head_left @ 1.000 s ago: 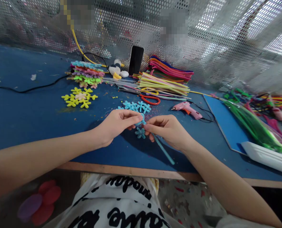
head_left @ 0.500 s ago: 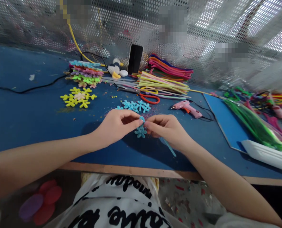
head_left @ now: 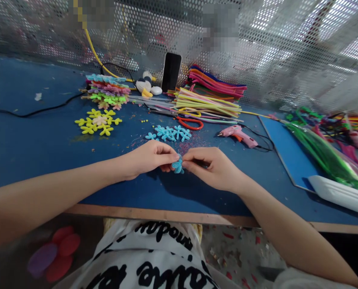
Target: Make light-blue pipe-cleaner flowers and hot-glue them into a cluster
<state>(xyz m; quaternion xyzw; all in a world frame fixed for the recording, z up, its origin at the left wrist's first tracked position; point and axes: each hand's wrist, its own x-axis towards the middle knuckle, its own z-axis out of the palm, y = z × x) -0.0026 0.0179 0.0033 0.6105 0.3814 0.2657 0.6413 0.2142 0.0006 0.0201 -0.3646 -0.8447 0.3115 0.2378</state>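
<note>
Between my two hands is a small light-blue pipe-cleaner flower (head_left: pixel 178 165), held just above the blue table. The fingers of my left hand (head_left: pixel 155 159) pinch its left and upper side. From the right, my right hand (head_left: pixel 215 166) grips its edge between thumb and forefinger. Right behind my hands lies a cluster of light-blue pipe-cleaner pieces (head_left: pixel 169 133). To the left of that rests a yellow pipe-cleaner snowflake (head_left: pixel 99 121) with a pale centre.
Scissors with red handles (head_left: pixel 191 123) lie behind, beside pipe-cleaner bundles (head_left: pixel 209 105). A pink glue gun (head_left: pixel 238 135) with a cord is on the right. A phone (head_left: pixel 171 72) leans on the mesh. A flower stack (head_left: pixel 108 91) stands back left. The wooden table edge (head_left: pixel 167 214) is nearest me.
The blue flower has been turned and drawn up between my fingertips. The loose blue strand that hung below my right hand no longer shows.
</note>
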